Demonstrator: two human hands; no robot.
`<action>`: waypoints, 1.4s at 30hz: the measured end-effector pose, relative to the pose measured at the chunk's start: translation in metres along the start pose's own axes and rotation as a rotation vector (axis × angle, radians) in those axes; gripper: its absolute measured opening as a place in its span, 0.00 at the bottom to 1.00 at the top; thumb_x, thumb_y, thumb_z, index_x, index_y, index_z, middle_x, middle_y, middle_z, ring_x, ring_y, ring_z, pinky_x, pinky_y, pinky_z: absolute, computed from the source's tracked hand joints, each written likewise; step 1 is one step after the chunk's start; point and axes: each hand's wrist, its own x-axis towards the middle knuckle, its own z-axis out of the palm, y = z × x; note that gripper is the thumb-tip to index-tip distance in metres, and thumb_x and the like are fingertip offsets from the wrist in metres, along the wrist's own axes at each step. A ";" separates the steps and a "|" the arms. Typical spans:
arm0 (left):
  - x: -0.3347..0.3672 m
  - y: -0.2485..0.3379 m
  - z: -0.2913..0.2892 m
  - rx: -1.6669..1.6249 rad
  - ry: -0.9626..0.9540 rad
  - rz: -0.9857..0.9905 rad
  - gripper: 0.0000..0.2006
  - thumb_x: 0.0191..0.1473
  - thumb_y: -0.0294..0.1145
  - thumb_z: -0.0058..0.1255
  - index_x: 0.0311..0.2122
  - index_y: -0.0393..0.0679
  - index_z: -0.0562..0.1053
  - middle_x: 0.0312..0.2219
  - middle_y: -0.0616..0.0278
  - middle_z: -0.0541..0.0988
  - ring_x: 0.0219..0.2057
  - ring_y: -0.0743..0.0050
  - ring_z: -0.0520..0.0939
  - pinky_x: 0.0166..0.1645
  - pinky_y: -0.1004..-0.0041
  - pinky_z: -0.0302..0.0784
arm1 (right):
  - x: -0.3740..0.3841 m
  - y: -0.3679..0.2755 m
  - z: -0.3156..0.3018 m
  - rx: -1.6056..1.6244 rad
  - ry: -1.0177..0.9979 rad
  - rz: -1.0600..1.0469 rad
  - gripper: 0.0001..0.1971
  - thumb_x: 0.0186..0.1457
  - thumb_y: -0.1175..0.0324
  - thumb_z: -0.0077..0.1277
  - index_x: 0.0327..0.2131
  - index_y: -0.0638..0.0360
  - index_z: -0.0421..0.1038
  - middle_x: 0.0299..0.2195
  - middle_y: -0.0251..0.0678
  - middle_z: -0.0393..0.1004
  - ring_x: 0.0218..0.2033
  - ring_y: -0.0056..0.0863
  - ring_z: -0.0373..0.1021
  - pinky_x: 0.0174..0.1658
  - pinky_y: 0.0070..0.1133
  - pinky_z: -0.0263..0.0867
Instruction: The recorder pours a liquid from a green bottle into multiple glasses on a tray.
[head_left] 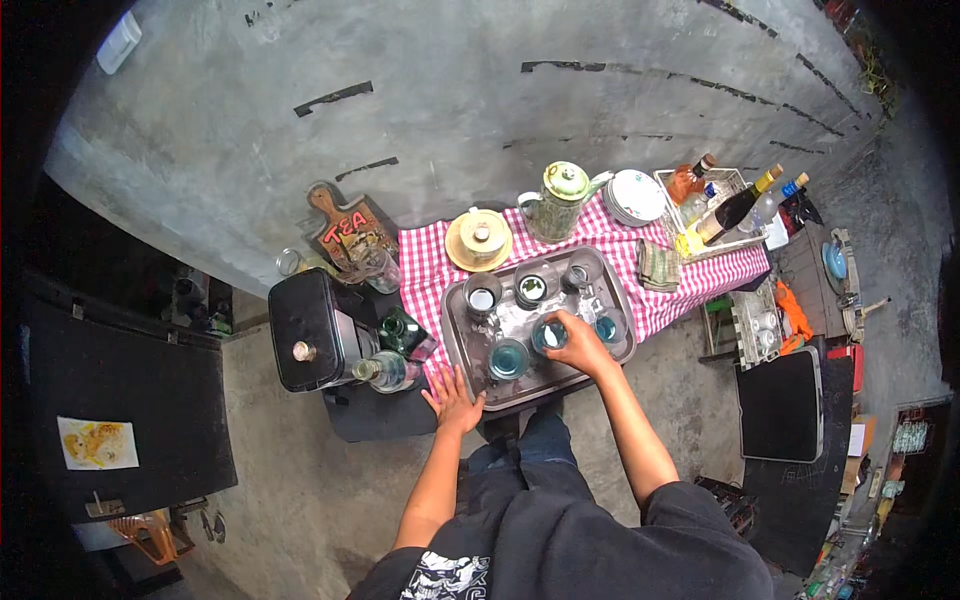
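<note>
Right hand (578, 345) grips a blue-tinted glass (549, 337) on a brown serving tray (545, 381) at the frame's center.
The left hand (457, 407) spreads its fingers by the tray's lower left corner; at upper center, a lidded pot (558, 212) and stacked plates (636, 197) stand on a pink-and-white gingham tablecloth (425, 268).

I seem to be in a home with a bare concrete wall (450, 100): before me a gingham tablecloth (423, 250) bears a teapot (556, 215), stacked plates (636, 196), a tray (550, 388) of drinking glasses (508, 359) and a basket (742, 243) of bottles (738, 214).
</note>
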 end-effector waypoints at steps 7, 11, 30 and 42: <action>-0.001 0.002 -0.002 -0.012 -0.006 -0.002 0.47 0.56 0.62 0.38 0.69 0.50 0.30 0.68 0.48 0.26 0.68 0.42 0.25 0.63 0.38 0.15 | 0.003 0.005 0.001 -0.020 -0.002 -0.018 0.25 0.37 0.72 0.62 0.43 0.61 0.67 0.40 0.48 0.74 0.45 0.45 0.71 0.49 0.31 0.66; -0.001 0.002 -0.003 0.005 -0.001 -0.001 0.47 0.56 0.62 0.38 0.69 0.49 0.30 0.68 0.48 0.26 0.68 0.42 0.25 0.63 0.38 0.15 | 0.004 0.006 0.002 -0.006 -0.020 -0.001 0.26 0.37 0.72 0.63 0.43 0.61 0.68 0.40 0.48 0.74 0.45 0.45 0.71 0.49 0.31 0.66; 0.000 0.000 0.001 -0.005 0.032 0.015 0.47 0.56 0.62 0.38 0.69 0.48 0.31 0.68 0.47 0.28 0.68 0.41 0.28 0.63 0.37 0.17 | 0.006 0.000 0.000 0.006 -0.018 -0.006 0.26 0.37 0.72 0.62 0.44 0.62 0.68 0.41 0.48 0.74 0.46 0.44 0.71 0.49 0.30 0.66; -0.001 0.000 0.001 0.000 0.053 0.018 0.47 0.56 0.62 0.39 0.69 0.50 0.31 0.68 0.48 0.27 0.68 0.42 0.27 0.64 0.37 0.18 | 0.006 -0.005 -0.004 -0.029 -0.012 -0.042 0.25 0.37 0.72 0.61 0.43 0.62 0.68 0.41 0.49 0.74 0.46 0.45 0.71 0.49 0.30 0.66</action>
